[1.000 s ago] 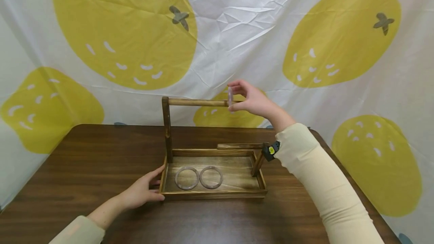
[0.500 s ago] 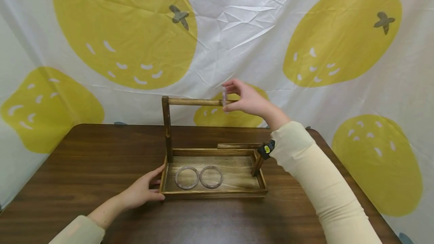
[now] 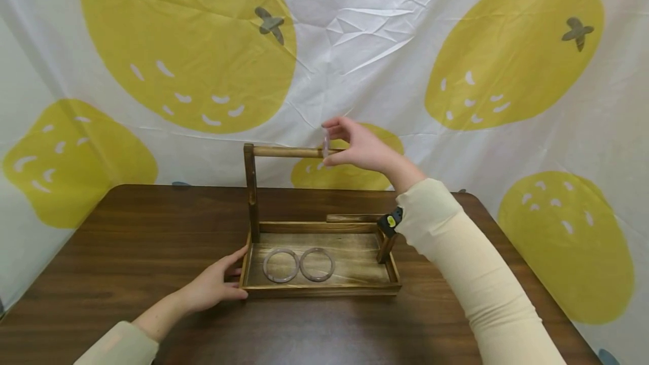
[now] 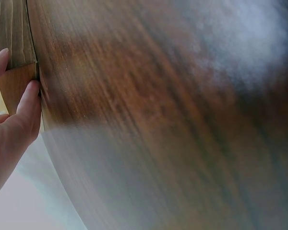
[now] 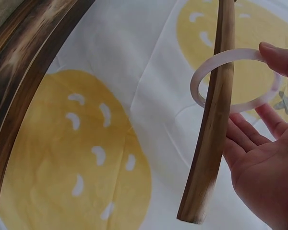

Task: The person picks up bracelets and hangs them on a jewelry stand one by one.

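My right hand [image 3: 362,145] pinches a pale lilac bangle [image 5: 245,54] between thumb and fingers. The bangle stands upright around the high wooden rod [image 3: 286,152], which passes through its ring in the right wrist view. That rod runs right from a tall post [image 3: 250,185] at the left end of a wooden tray [image 3: 324,292]. Two more bangles lie flat side by side inside, the left bangle [image 3: 265,266] and the right bangle [image 3: 333,265]. At the tray's left end, my left hand [image 3: 213,286] rests with extended fingers and thumb against the wall and front corner.
A lower rod [image 3: 350,218] on a short post [image 3: 386,249] stands at the tray's right end, below my right forearm. Strapped to the right wrist is a black device [image 3: 390,222]. The brown table [image 3: 152,230] meets a lemon-print cloth [image 3: 324,72] behind.
My right hand has moved left along the high rod, carrying the bangle farther from the rod's free end. The left hand, tray and two lying bangles have stayed put.
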Demonstrator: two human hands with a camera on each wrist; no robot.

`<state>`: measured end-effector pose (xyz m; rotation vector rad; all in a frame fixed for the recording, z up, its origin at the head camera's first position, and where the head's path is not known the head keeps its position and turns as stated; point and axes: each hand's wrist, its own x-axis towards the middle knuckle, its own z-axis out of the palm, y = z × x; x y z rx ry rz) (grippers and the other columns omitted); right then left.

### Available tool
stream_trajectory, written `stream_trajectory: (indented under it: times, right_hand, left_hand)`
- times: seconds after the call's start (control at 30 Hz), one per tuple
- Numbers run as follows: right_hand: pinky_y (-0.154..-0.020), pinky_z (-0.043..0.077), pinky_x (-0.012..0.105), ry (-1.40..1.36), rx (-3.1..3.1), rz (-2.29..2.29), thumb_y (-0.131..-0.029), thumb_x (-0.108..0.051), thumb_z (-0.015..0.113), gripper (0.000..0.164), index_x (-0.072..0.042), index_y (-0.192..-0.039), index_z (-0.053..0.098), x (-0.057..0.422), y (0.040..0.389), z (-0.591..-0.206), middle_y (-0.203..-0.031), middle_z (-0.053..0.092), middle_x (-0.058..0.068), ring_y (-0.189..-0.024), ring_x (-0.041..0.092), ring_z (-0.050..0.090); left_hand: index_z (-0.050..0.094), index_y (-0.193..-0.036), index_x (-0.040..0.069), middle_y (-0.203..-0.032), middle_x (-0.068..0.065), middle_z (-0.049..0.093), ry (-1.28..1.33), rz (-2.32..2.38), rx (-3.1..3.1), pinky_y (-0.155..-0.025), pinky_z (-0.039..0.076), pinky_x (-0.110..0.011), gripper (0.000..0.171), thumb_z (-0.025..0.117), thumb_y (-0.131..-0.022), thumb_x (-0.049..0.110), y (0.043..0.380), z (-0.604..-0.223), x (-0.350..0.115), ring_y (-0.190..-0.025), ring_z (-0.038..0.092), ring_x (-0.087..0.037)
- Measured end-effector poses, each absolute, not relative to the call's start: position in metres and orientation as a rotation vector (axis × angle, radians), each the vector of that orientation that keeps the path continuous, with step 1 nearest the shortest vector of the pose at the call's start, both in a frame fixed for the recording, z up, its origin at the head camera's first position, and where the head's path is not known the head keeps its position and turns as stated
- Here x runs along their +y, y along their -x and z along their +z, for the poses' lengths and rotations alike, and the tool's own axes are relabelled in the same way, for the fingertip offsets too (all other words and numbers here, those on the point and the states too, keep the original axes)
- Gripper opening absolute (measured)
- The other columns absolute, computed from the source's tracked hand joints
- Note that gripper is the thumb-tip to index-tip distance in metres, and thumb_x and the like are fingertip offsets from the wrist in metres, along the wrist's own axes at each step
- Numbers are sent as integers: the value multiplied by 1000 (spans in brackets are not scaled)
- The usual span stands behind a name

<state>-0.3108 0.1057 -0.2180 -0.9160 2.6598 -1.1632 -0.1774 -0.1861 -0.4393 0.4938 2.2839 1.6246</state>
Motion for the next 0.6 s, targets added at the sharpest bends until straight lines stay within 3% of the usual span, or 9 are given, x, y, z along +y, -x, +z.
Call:
stream_trajectory:
  times: [0.6]
  right_hand:
    - [-111,36,38,943,2652,-1094,-74,-13,76,73,-5,-136,37,89,309,-217,-134,49,11,-129,24,44]
  left_hand:
    - [9,-147,-8,-146,-41,10,-464,1622,2277,-92,54,-34,96,74,-77,3,175,-436,-184,-125,37,-53]
